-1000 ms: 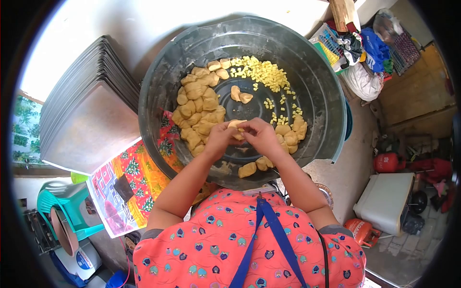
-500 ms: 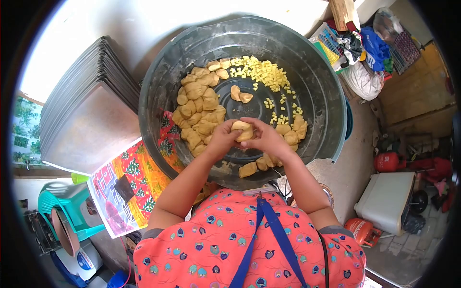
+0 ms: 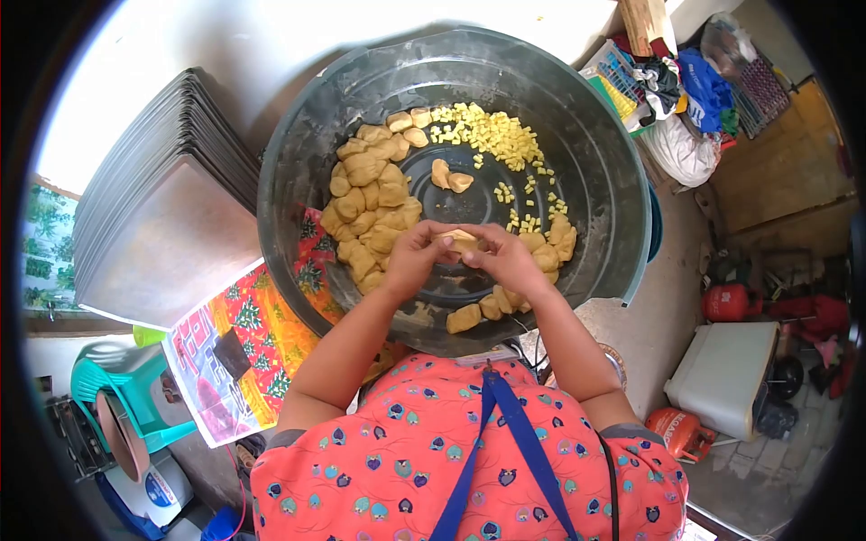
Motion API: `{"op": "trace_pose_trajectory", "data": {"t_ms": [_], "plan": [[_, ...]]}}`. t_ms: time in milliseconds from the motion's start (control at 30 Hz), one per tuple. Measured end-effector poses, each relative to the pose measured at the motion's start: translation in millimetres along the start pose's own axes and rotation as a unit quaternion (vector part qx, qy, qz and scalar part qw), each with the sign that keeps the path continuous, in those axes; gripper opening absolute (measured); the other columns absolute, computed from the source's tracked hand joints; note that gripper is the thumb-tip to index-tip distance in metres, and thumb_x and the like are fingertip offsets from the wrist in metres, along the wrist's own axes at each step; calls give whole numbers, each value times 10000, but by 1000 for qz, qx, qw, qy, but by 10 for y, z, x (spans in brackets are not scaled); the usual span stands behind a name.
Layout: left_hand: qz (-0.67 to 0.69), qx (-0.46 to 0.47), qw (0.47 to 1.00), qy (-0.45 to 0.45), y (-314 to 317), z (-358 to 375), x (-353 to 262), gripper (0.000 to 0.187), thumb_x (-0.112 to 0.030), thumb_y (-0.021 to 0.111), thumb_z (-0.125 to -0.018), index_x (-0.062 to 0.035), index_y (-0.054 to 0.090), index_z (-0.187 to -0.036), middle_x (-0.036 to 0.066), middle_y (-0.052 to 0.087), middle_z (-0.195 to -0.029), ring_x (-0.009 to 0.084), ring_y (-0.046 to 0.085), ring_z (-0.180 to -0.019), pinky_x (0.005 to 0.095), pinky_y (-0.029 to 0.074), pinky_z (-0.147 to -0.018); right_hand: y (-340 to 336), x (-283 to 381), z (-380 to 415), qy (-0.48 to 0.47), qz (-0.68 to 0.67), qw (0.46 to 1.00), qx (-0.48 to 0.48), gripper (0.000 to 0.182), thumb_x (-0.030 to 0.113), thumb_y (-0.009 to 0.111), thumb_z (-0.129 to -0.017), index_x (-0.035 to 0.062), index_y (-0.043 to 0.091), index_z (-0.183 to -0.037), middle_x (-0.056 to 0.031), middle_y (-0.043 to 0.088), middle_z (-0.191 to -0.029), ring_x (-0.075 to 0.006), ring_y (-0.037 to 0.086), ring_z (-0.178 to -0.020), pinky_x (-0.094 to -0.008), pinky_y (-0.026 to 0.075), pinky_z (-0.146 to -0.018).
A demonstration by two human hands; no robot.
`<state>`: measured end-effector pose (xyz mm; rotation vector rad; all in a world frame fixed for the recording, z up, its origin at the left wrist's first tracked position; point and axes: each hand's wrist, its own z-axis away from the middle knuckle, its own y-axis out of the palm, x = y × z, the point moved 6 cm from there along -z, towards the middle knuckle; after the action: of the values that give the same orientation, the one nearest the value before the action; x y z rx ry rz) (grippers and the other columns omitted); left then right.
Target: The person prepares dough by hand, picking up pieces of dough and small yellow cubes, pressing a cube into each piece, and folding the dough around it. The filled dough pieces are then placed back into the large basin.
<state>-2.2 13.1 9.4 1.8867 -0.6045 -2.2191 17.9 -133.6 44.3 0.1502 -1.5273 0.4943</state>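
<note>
Here a big grey tub holds shaped dough pieces at its left and yellow cubes at the far side. Over its middle, the left hand and right hand pinch one dough piece between their fingertips.

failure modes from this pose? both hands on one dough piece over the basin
1. The dough piece is pinched only between the left hand and right hand; a slip could drop it among the yellow cubes.
2. The basin seems to overhang the table edge near the person; leaning on it might tip it.
</note>
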Motion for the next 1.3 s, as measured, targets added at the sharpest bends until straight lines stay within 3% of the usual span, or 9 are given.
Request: {"op": "trace_pose_trajectory", "data": {"t_ms": [233, 433, 533, 733, 800, 867, 1000, 1100, 1300], "plan": [[40, 19, 997, -67, 127, 90, -87, 369, -185, 546, -926, -31, 507, -1259, 87, 625, -1046, 136, 623, -859, 249, 525, -726, 6, -122, 26, 106, -144, 984, -20, 264, 105, 672, -833, 5, 615, -1071, -12, 613, -851, -67, 568, -714, -215, 492, -627], [-17, 72, 995, -61, 134, 46, -27, 632, -302, 497, -944, -188, 156, -1463, 164, 413, -1357, 179, 593, -995, 311, 532, -775, -167, 354, 158, -19, 66, 997, -34, 169, 46, 669, -803, 6, 652, -967, -53, 623, -836, -107, 584, -759, -262, 488, -664], [2, 27, 995, -92, 191, 110, -121, 710, -368, 504, -931, -243, 68, -1478, 165, 286, -1444, 174, 586, -989, 316, 501, -807, -764, 1105, 308, -164, 245, 930, -217, 179, 6, 657, -773, 42, 662, -948, -89, 641, -913, -142, 608, -803, -272, 489, -702], [-195, 37, 977, -82, 149, 43, 50, 682, -305, 542, -918, -191, 159, -1470, 208, 301, -1436, 269, 482, -1158, 335, 435, -890, -2376, 1375, 547, -101, 424, 759, -484, 297, 45, 571, -805, 49, 628, -1096, -139, 616, -1071, -245, 613, -953, -324, 474, -838], [-241, 48, 966, -84, 186, 58, 91, 669, -283, 561, -906, -175, 199, -1457, 204, 359, -1399, 276, 497, -1136, 336, 435, -892, -2516, 1226, 463, 3, 428, 790, -440, 355, 74, 568, -795, 40, 594, -1147, -168, 590, -1141, -305, 566, -1061, -352, 424, -928], [-287, 31, 956, -49, 162, 37, 124, 632, -260, 580, -893, -147, 270, -1431, 200, 427, -1346, 275, 514, -1114, 336, 437, -891, -2318, 1348, 432, -114, 475, 754, -439, 348, 74, 574, -801, 30, 590, -1145, -167, 588, -1148, -301, 549, -1092, -355, 417, -936], [-322, -7, 947, -5, 5, -12, 199, 494, -219, 603, -870, -64, 449, -1313, 193, 550, -1195, 267, 555, -1058, 338, 446, -879, -1314, 1448, 110, -175, 403, 851, -287, 246, 83, 614, -787, 37, 634, -1028, -149, 618, -1058, -307, 580, -1004, -363, 445, -895], [-294, -32, 955, 0, -14, -30, 199, 390, -172, 595, -874, -66, 523, -1243, 62, 573, -1132, 142, 537, -941, 270, 441, -836, -863, 646, -349, 48, 362, 927, -88, 241, 219, 604, -800, 66, 660, -977, -168, 643, -989, -334, 605, -947, -390, 476, -838], [-405, -40, 909, 88, -51, 13, 158, 339, -202, 612, -839, -5, 585, -1114, 189, 598, -1087, 298, 598, -907, 341, 467, -813, -781, -464, -776, 210, 538, 817, -7, 333, 290, 704, -752, 11, 648, -924, -176, 654, -965, -324, 624, -910, -406, 492, -793]]}}
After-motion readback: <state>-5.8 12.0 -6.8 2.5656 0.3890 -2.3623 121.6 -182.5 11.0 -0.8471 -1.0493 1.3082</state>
